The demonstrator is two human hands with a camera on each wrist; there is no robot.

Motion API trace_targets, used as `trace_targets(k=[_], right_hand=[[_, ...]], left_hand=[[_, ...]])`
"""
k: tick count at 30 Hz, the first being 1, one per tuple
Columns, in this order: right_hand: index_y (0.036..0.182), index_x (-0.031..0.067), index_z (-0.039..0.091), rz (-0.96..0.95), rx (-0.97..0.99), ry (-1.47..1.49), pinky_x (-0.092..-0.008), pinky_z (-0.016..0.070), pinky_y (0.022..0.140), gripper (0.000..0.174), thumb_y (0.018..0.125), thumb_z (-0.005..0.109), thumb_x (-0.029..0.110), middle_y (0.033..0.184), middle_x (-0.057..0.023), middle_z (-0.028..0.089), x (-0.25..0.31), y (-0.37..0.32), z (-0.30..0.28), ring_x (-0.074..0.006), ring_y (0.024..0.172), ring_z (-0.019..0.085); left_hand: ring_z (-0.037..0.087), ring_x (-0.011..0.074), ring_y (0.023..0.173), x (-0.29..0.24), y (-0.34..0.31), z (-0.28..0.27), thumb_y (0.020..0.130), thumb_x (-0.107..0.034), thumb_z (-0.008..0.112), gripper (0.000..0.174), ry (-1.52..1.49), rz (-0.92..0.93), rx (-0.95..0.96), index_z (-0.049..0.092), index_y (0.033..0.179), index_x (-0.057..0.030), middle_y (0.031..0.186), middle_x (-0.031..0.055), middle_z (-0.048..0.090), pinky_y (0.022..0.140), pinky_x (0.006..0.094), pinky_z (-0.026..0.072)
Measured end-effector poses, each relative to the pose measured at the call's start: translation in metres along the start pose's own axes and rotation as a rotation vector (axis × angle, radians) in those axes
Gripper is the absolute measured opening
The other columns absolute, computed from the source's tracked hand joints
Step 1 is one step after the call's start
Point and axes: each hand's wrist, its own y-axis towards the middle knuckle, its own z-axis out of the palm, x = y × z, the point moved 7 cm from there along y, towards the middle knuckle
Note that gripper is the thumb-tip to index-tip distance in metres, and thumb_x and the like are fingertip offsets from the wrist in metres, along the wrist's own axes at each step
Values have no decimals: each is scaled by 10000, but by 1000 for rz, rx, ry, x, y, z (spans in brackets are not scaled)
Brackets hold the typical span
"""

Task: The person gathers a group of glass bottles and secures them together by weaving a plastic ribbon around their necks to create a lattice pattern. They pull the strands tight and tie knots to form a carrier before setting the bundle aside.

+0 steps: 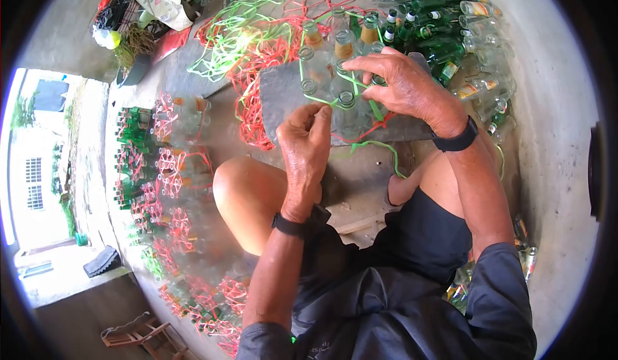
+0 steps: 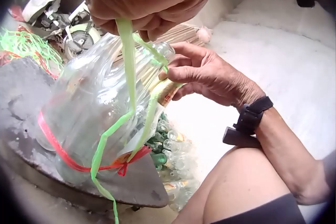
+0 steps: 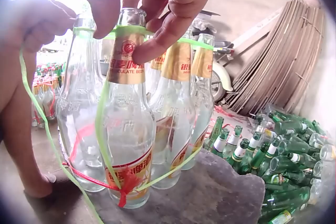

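Left grip: the left hand (image 1: 304,133) pinched the green strip (image 2: 126,50) between thumb and fingers — closed narrow, near the bottle necks.
Right grip: I saw the right hand (image 1: 412,89) curve its thumb and fingers round the neck of a corner bottle (image 3: 128,129), against the green strip.
Bottle cluster: the clear bottles (image 1: 343,49) stood upright, close together, on the dark desk (image 3: 210,198).
Lower binding: a red band (image 2: 58,150) ringed their bodies, knotted at the corner bottle.
Upper binding: the green strip ran along the necks; a length hung below the red band.
Surroundings: tangled strips (image 1: 232,44) lay beside the desk — loose bottles (image 1: 447,47) lay near the wall (image 1: 560,102).
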Motion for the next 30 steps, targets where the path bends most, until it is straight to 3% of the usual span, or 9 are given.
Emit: trace_targets(k=[3,5,10,12,19,21,23,30], right_hand=[[1332,123,732,30,11,-3,-381,550,907,566,780,821,35,1042,-72,756,1,1,-2,-249,926,670],[1303,125,740,26,-24,26,-436,548,889,509,804,820,69,959,-104,748,1,1,-3,-310,929,675],[1325,138,733,14,-3,8,-420,539,900,530,807,823,66,947,-92,739,-3,0,-1,-297,925,659],[1332,142,730,-13,-6,-12,-414,536,903,538,808,826,68,944,-88,735,-2,0,-1,-291,920,653],[1347,186,717,61,31,-23,-406,544,899,572,800,841,74,963,-48,727,3,1,-5,-281,916,641],[1349,188,714,121,50,-2,-408,547,897,579,798,843,69,965,-40,726,3,1,-5,-281,918,642],[1347,172,711,131,59,-19,-416,553,894,580,793,844,66,970,-40,726,3,2,-6,-283,934,644],[1311,119,719,-16,19,-103,-412,542,922,531,799,832,40,1037,-82,696,22,6,-13,-308,1002,639]], left_hand=[[613,79,778,5,-5,-1,1004,-147,737,255,-92,-71,-14,782,1093,88,879,60,751,684,268,503],[622,84,798,9,-6,-2,1002,-154,744,271,-118,-111,1,780,1104,95,899,62,755,705,269,509],[646,102,841,22,-2,-2,987,-161,773,297,-178,-208,2,780,1136,96,951,66,767,752,278,527],[657,112,859,32,-2,-1,972,-156,792,295,-217,-360,54,787,1148,81,972,71,775,772,283,535],[650,113,828,40,13,12,953,-151,810,280,-265,-314,107,798,1106,83,931,65,771,746,284,525],[620,63,766,41,18,14,944,-138,784,192,-263,-257,95,837,1045,16,875,6,766,684,258,480],[635,72,782,43,20,16,941,-128,783,187,-269,-246,91,836,1041,21,885,12,773,704,266,496],[646,85,785,44,20,19,927,-113,790,187,-245,-204,38,829,1028,39,887,23,781,717,275,511]])
